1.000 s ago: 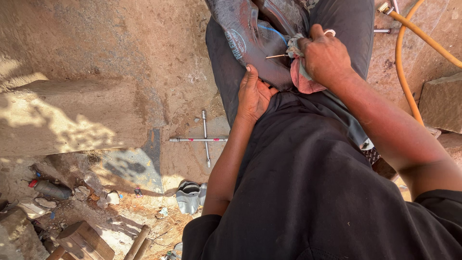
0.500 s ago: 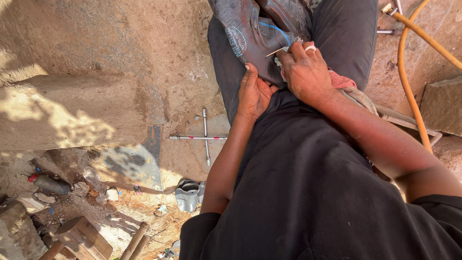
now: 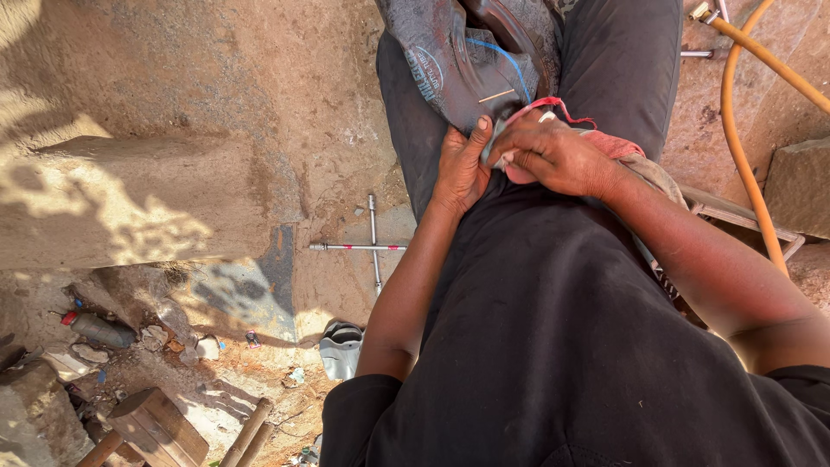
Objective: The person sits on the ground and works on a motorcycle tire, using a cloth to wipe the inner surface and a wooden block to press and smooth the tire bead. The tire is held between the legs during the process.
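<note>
Bare, sunlit dirt ground (image 3: 259, 78) spreads below me, with a cross-shaped wheel wrench (image 3: 372, 246) lying on it left of my lap. I sit in dark clothes with a black rubber inner tube (image 3: 458, 60) draped over my thighs. My left hand (image 3: 462, 164) presses flat against the tube's near edge, thumb up. My right hand (image 3: 553, 156) sits just beside it, touching it, fingers curled tight around a small pale piece against the rubber, over a red rag (image 3: 596, 143). An orange hose (image 3: 743, 147) runs right of my lap. A dark bottle (image 3: 97, 329) lies far left.
</note>
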